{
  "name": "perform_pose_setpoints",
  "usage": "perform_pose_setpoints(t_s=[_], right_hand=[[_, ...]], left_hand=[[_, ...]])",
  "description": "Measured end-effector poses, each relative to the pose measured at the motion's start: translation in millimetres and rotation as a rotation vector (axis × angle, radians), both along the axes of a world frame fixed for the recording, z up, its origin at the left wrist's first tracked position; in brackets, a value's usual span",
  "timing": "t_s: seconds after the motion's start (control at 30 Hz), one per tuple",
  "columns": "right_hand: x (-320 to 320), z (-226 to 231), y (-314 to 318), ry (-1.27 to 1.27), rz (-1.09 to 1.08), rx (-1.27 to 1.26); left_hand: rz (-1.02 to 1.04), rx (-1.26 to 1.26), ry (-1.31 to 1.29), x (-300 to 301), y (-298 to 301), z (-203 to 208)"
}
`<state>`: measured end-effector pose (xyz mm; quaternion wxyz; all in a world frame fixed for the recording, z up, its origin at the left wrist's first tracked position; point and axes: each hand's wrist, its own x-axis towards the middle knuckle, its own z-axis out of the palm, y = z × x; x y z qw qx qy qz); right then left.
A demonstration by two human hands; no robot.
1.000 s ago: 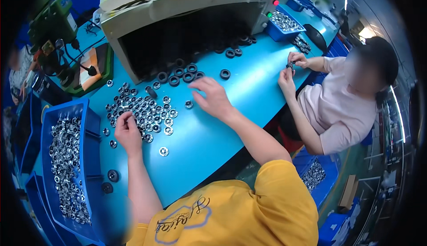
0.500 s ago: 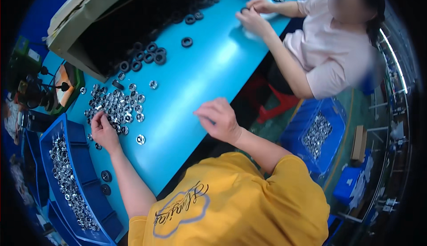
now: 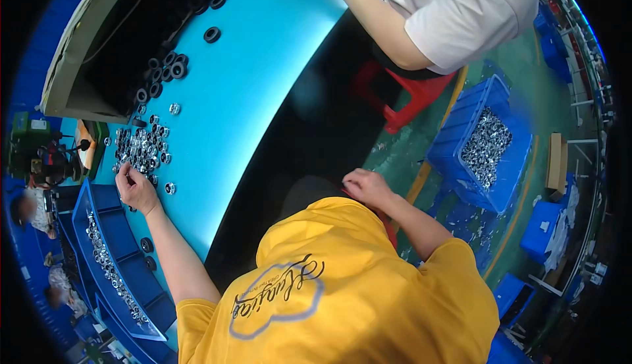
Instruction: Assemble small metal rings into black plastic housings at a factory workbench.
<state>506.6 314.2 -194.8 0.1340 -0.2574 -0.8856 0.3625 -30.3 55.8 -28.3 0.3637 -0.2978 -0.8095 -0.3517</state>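
Observation:
My left hand is at the near edge of a pile of small shiny metal rings with dark centres on the blue tabletop. Its fingers are bent in toward the thumb; whatever they pinch is too small to make out. Off the table, my right hand is low by my right side, close to something red. Its fingers are curled closed, and their inner side is hidden. Beyond the pile lie several black rings, with one loose black ring farther off.
A blue bin with metal rings stands left of my left arm. On the floor at right, a blue crate holds more. A co-worker's arm reaches over the far table; a red stool is below. A grey-framed dark box borders the table.
My right hand has moved from above the table edge down to my right side. The view has turned to the right; my left hand stays by the pile.

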Motion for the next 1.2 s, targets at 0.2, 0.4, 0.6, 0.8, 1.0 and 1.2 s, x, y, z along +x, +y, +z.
perform_pose_setpoints(t_s=[0.2, 0.4, 0.6, 0.8, 1.0, 1.2], right_hand=[[105.7, -122.5, 0.6, -0.513, -0.123, -0.173], [142.0, -192.0, -38.2, -0.630, -0.110, -0.371], [128.8, -173.3, -31.2, -0.663, -0.263, -0.469], [116.4, -142.6, -3.7, -0.456, -0.464, -0.301], [73.1, -42.1, 11.8, -0.014, -0.841, -0.242], [84.7, 4.6, -6.6, -0.127, -0.686, 0.159]], left_hand=[[0.050, -0.204, 0.087, 8.3, 3.8, -1.8], [0.086, -0.191, 0.068, 4.6, -3.4, 0.2], [0.088, -0.006, 0.069, 1.2, -3.3, 1.4], [-0.018, 0.253, 0.051, 26.9, 0.0, 25.1], [-0.702, 0.122, 0.131, 180.5, 72.9, 108.2], [-1.413, -0.364, -0.318, 324.8, 140.5, -0.6]])
